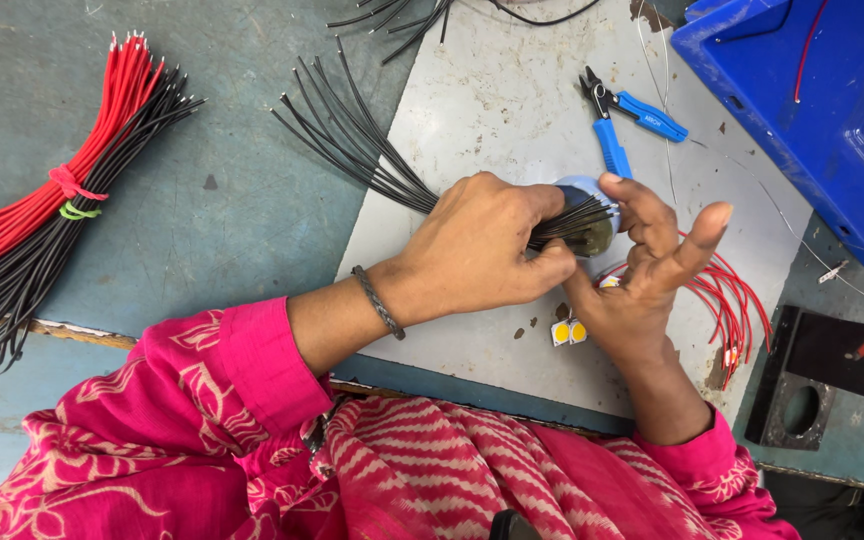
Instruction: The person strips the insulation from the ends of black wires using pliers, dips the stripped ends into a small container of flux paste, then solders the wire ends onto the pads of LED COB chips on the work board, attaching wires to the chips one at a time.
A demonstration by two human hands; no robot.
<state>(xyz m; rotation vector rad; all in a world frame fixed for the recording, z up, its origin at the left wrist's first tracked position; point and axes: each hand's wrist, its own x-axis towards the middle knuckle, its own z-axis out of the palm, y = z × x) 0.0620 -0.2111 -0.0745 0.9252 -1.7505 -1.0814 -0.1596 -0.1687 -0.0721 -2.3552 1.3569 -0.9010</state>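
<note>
My left hand is closed around a bunch of short black wires that fan out up and to the left, their near ends pointing at a small round pot. My right hand sits beside the pot with fingers spread, thumb and forefinger touching the wire ends. Red wires loop out from under my right hand. Two small yellow square parts lie on the grey board just below my hands.
Blue-handled cutters lie on the board above my hands. A tied bundle of red and black wires lies at the left. A blue bin stands at top right, a black metal fixture at the right edge.
</note>
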